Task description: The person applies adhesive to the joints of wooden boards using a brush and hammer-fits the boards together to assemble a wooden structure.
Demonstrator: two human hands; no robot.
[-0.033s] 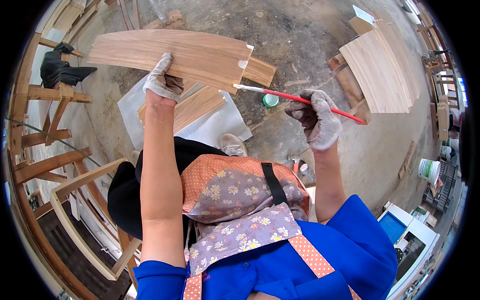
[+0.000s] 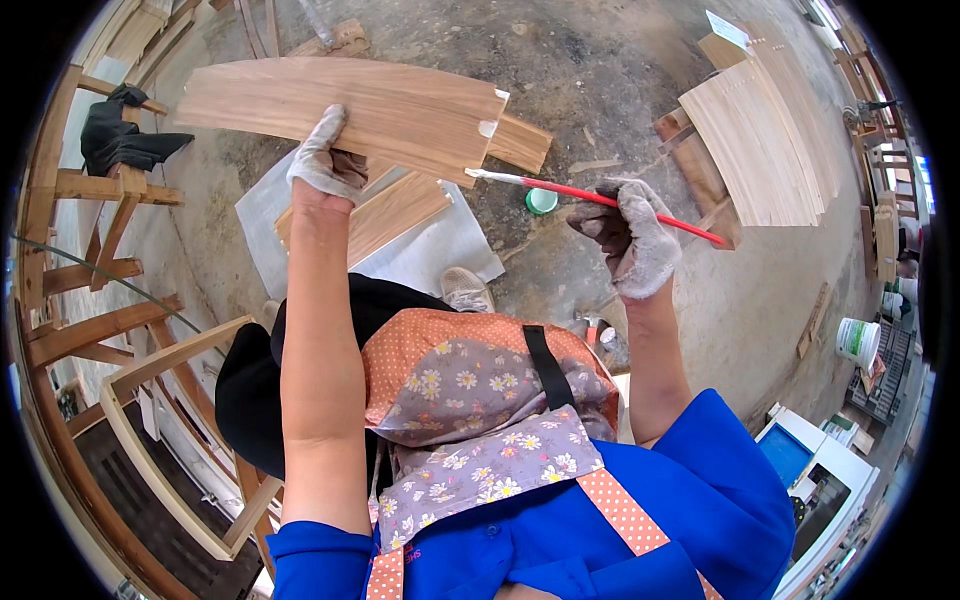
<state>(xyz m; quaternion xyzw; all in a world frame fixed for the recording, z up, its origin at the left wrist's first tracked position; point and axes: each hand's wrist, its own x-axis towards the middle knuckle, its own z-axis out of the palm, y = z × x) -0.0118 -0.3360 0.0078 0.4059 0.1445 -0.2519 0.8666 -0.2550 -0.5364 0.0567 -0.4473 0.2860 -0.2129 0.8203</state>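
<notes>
Grey concrete floor [image 2: 610,90] (blotchy, stained)

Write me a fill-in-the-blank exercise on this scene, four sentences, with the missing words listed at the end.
1. The right hand holds a brush whose handle is ____ in colour.
2. The left hand holds a panel made of ____.
3. The tub on the floor is ____ in colour.
4. The person's shirt is ____ in colour.

Missing words: red; wood; green; blue.

Bright, soft light covers the floor [image 2: 590,65]; straight edges bend toward the rim.
</notes>
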